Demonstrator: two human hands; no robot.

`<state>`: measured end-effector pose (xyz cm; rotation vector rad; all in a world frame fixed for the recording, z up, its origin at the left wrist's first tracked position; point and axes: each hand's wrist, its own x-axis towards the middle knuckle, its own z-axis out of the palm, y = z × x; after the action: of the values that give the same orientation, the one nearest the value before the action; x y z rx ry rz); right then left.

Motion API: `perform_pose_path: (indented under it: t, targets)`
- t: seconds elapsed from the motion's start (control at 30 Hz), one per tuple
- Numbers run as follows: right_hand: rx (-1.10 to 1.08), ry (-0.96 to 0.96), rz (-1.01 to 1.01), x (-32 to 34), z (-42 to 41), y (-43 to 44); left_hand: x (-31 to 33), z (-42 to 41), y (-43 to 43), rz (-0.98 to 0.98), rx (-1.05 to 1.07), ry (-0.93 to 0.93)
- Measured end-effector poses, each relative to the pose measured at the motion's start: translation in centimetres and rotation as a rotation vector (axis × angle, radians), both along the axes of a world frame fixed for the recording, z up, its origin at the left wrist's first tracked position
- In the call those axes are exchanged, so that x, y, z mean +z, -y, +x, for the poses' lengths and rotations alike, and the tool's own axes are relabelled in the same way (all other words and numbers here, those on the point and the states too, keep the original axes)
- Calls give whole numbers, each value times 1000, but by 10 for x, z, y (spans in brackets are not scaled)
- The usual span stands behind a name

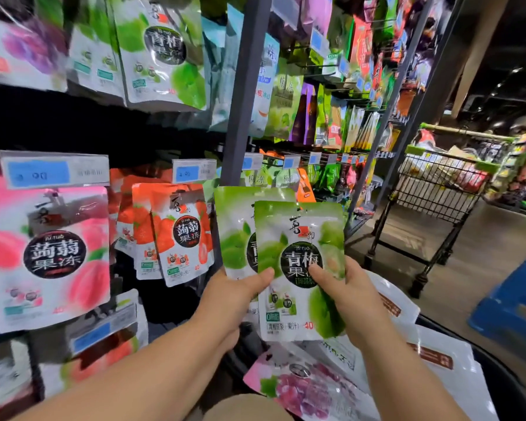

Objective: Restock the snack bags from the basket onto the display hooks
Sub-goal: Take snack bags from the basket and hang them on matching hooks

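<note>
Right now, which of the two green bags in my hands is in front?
The right green bag: it overlaps the left green bag, whose dark label is half hidden.

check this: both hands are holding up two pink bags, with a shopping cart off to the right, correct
Not quite: the bags are green, not pink. The head view shows the left hand and right hand holding up two green bags, with the shopping cart off to the right.
</note>
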<state>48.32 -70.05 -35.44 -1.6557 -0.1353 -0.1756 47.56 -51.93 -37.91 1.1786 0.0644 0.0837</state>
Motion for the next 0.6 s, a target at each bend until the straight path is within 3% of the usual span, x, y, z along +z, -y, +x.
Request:
perform_pose_path:
  t: [0.23, 0.6]
  targets:
    - [241, -137, -79, 9, 11, -27, 23, 1, -32, -53, 173, 53]
    - [308, 21, 48, 38, 20, -71, 58, -9, -79, -1, 233, 48]
